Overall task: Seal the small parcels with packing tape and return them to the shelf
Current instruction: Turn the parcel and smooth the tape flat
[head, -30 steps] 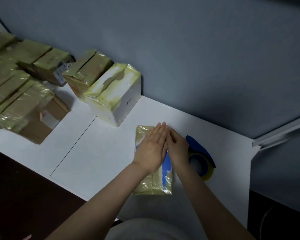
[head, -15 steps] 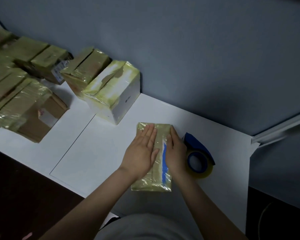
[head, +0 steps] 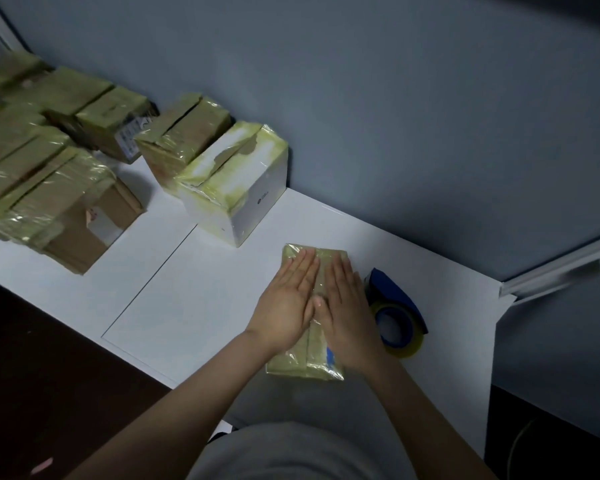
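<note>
At the far left, a cluster of taped brown boxes [head: 45,174] crowds the desk [head: 194,306]. Another taped brown box [head: 184,133] and a white box [head: 246,206] with yellowish tape over its top stand against the wall, well apart from the work spot. The left hand [head: 286,303] lies flat on the small parcel [head: 293,363], fingers [head: 305,268] straight and together, pressing down and gripping nothing. The parcel rests on the desk in front of the person. Its long axis runs from the near edge towards the wall, and its far end tips slightly left. A blue strip [head: 329,355] shows near its close end. The right hand [head: 347,313] presses beside the left in the same flat way, thumbs touching. Just beside the parcel's right side sits the tape roll [head: 409,341], with a blue flap [head: 392,289] behind it.
</note>
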